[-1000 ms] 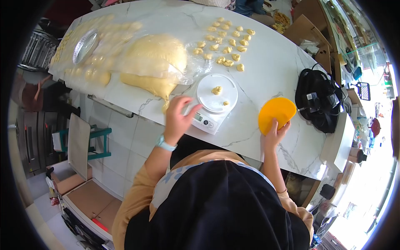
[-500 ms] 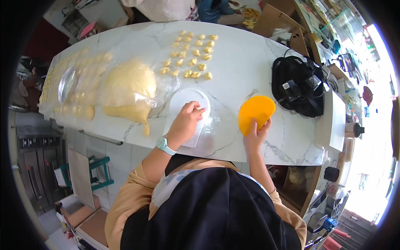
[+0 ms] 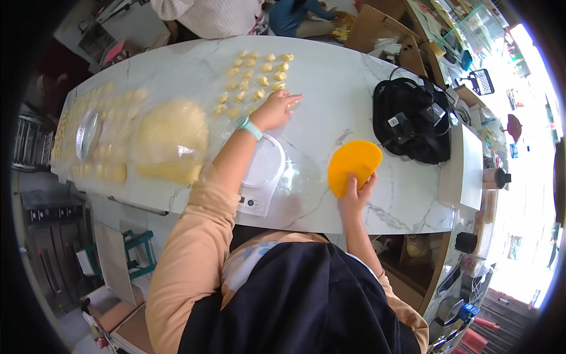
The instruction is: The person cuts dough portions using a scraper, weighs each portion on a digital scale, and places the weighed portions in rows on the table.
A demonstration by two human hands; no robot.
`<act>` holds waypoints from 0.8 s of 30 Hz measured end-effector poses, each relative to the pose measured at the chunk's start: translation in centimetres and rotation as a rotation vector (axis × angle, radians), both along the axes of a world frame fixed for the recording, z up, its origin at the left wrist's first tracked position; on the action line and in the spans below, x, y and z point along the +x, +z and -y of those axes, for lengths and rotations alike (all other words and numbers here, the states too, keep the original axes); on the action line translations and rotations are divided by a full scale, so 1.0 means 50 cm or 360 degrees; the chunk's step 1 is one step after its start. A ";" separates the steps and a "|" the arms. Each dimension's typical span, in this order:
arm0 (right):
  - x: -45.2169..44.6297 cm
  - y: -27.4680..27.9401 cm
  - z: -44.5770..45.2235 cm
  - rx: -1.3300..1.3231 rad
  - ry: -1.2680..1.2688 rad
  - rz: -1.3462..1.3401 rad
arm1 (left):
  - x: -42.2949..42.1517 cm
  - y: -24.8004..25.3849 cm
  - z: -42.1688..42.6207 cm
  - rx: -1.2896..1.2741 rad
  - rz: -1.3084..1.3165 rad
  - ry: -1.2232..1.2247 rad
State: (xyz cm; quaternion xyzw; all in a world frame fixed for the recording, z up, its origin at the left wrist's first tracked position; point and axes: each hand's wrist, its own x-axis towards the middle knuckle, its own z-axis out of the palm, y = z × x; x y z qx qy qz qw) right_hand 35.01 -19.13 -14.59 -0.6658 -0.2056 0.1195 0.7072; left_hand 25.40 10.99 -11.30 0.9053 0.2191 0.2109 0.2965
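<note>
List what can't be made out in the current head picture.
- Head view: digital scale's readout, behind the left forearm.
- Head view: whether the left hand grips dough, hidden by its own fingers.
- Head view: exact count of dough pieces under plastic, blurred by film and glare.
- Head view: striped-top co-worker's head, beyond the top edge.

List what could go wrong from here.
The left hand is right at the near end of the small dough pieces, so it may nudge or squash one.

The left forearm reaches past the kitchen scale, close beside its plate; pulling back could knock it.

The small pieces near the hand look uncovered, unlike the large dough mass under plastic wrap, so they might dry out.
</note>
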 end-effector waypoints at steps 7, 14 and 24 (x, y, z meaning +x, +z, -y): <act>0.026 0.012 -0.009 0.0255 0.0021 -0.0389 | -0.396 0.037 0.240 -0.0194 0.0749 0.1064; -0.205 0.239 -0.232 -0.0392 0.1723 0.0519 | -0.543 -0.056 0.315 0.0111 0.0410 0.1533; -0.497 0.124 -0.322 -0.0250 0.2255 0.1689 | -0.609 -0.008 0.354 -0.0399 0.0372 0.1489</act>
